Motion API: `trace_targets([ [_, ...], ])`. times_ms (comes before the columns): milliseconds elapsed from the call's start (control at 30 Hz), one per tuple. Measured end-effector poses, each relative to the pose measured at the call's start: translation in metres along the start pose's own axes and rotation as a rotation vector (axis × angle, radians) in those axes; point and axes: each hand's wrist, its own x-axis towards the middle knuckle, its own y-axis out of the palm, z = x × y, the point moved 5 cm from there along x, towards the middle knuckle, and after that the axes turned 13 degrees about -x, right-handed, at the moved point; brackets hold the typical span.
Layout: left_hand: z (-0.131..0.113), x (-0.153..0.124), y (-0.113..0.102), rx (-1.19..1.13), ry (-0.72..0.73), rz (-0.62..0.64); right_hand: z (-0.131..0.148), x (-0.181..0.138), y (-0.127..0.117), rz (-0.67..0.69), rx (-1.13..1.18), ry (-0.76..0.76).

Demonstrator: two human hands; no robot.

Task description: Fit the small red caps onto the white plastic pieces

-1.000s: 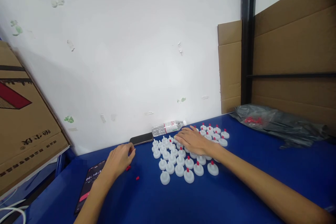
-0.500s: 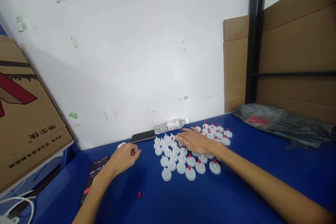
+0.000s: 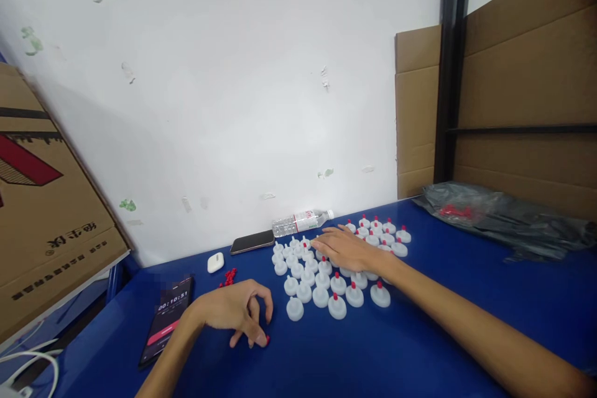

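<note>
My left hand (image 3: pixel 240 311) is low over the blue table, thumb and fingertips brought together at a small red cap (image 3: pixel 267 339) that partly shows at their tips. My right hand (image 3: pixel 345 249) lies palm down with fingers stretched out over a cluster of white nozzle lids (image 3: pixel 295 309), hiding those beneath it. Several lids toward the right and front carry red caps on their spouts, such as the lid at the right front (image 3: pixel 380 296). Many on the left have bare spouts. A pile of loose red caps (image 3: pixel 229 277) lies just behind my left hand.
A phone with a running timer (image 3: pixel 168 317) lies left of my left forearm. Along the wall are a white earbud case (image 3: pixel 215 262), a dark phone (image 3: pixel 252 242) and a water bottle (image 3: pixel 303 222) on its side. A grey plastic bag (image 3: pixel 504 217) lies at right.
My left hand has moved right and toward me, its fingers now at the red cap that lay alone on the table. The pile of red caps has come into view. My right hand stays put.
</note>
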Motion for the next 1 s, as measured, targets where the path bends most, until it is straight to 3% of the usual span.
trace_targets([
  [400, -0.014, 0.019, 0.003, 0.2, 0.227, -0.247, 0.0, 0.002, 0.002, 0.02, -0.073, 0.006],
  [467, -0.02, 0.017, 0.0, 0.272, 0.262, -0.354, -0.001, 0.001, 0.0, -0.017, -0.119, -0.018],
  [633, -0.04, -0.004, -0.018, 0.658, 0.47, -0.81, 0.01, -0.002, -0.023, -0.242, -0.355, -0.106],
  [700, -0.042, -0.009, -0.023, 0.732, 0.535, -0.905, 0.023, -0.004, -0.033, -0.308, -0.414, -0.179],
  [867, -0.044, -0.01, -0.02, 0.645, 0.696, -0.937, 0.063, -0.007, -0.036, -0.354, -0.475, -0.37],
  [1000, -0.049, -0.007, -0.009, 0.367, 0.739, -0.902, 0.085, -0.011, -0.027, -0.368, -0.491, -0.464],
])
